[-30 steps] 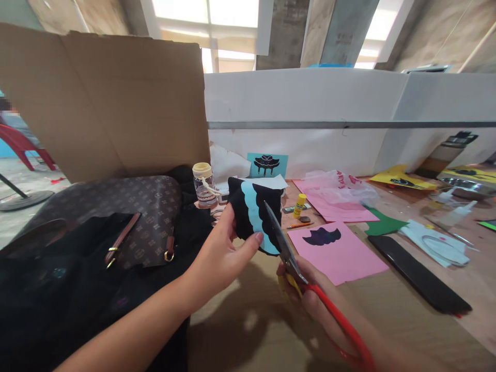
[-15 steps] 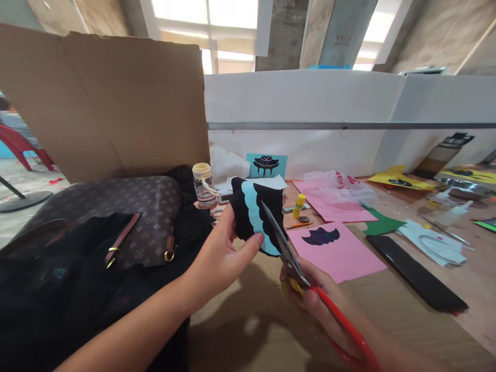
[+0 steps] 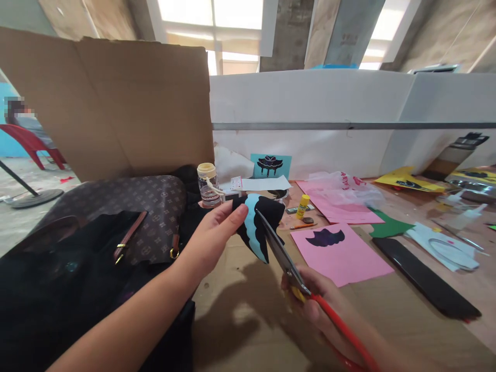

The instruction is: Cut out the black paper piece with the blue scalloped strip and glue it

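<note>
My left hand (image 3: 217,230) pinches a black paper piece (image 3: 273,209) with a scalloped light-blue strip (image 3: 252,227) on it. The piece is held in the air, tilted, its lower end tapering to a point. In my right hand (image 3: 315,297) are scissors (image 3: 284,256) with red handles, the fingers wrapped round the grips. Their blades point up and left, against the black paper beside the blue strip's edge. On the table to the right, a dark scalloped cutout (image 3: 325,236) lies on a pink sheet (image 3: 349,263).
A black phone (image 3: 424,279) lies at the right. Behind are a glue stick (image 3: 303,205), a pencil (image 3: 303,226), a glass jar (image 3: 209,185) and a blue card (image 3: 271,165). Bags (image 3: 151,212) fill the left, before a cardboard panel (image 3: 143,108). A person sits far left.
The black paper has turned and tipped in my left hand, its pointed end now hanging low. My left thumb has shifted up and left on it. The scissors stay against the paper.
</note>
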Tool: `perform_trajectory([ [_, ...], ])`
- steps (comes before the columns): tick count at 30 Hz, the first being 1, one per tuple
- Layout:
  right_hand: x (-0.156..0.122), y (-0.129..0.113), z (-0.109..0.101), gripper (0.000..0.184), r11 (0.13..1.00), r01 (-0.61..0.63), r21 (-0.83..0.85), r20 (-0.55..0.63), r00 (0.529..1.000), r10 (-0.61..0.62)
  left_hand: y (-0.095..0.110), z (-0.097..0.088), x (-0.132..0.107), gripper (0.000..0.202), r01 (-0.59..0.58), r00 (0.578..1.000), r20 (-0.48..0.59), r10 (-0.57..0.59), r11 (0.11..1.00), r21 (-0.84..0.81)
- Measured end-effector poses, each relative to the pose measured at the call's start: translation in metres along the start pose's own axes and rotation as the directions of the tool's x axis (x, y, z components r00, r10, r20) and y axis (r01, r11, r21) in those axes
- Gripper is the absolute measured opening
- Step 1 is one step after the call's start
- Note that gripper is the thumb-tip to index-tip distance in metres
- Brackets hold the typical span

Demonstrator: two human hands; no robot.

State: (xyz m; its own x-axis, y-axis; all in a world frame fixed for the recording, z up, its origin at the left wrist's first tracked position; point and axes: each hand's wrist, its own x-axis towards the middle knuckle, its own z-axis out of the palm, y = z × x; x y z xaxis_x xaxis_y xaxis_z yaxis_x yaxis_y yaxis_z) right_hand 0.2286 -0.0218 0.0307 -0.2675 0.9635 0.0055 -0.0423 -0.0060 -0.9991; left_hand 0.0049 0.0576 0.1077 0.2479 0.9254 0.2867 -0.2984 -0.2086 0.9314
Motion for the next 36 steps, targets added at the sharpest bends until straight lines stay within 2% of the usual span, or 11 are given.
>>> perform_trajectory([
  [3, 0.003, 0.006, 0.000, 0.068, 1.000, 0.009, -0.003, 0.041, 0.999, -0.009, 0.004, -0.003, 0.002, 0.029, 0.047, 0.999, 0.002, -0.047, 0.999, 0.002],
  [6, 0.002, 0.007, 0.001, 0.065, 0.999, 0.033, -0.009, 0.072, 0.997, -0.032, 0.010, 0.000, 0.001, 0.034, 0.041, 0.999, 0.000, -0.041, 0.999, -0.007],
  [11, 0.000, 0.000, 0.001, 0.070, 0.996, 0.063, -0.062, 0.089, 0.994, -0.058, 0.010, 0.011, -0.003, 0.047, -0.099, 0.993, -0.052, 0.103, 0.992, 0.079],
  [17, 0.000, -0.007, 0.001, 0.068, 0.993, 0.097, -0.060, 0.118, 0.989, -0.089, -0.002, 0.021, -0.011, 0.036, -0.182, 0.980, -0.052, 0.190, 0.974, 0.133],
  [21, 0.000, -0.008, 0.001, 0.067, 0.997, 0.073, -0.036, 0.125, 0.990, -0.067, -0.007, 0.024, -0.014, 0.026, -0.193, 0.979, -0.033, 0.201, 0.968, 0.162],
  [29, -0.005, -0.014, 0.001, 0.071, 0.998, -0.067, -0.019, 0.115, 0.991, 0.069, -0.016, 0.022, -0.015, 0.039, -0.183, 0.981, -0.025, 0.193, 0.957, 0.224],
  [32, -0.004, -0.014, 0.001, 0.071, 0.998, -0.069, 0.001, 0.125, 0.990, 0.069, -0.016, 0.020, -0.015, 0.043, -0.159, 0.983, -0.054, 0.177, 0.957, 0.244],
  [36, -0.004, -0.012, 0.002, 0.070, 0.999, -0.034, 0.035, 0.110, 0.993, 0.030, -0.017, 0.020, -0.014, 0.036, -0.145, 0.986, -0.052, 0.159, 0.968, 0.204],
])
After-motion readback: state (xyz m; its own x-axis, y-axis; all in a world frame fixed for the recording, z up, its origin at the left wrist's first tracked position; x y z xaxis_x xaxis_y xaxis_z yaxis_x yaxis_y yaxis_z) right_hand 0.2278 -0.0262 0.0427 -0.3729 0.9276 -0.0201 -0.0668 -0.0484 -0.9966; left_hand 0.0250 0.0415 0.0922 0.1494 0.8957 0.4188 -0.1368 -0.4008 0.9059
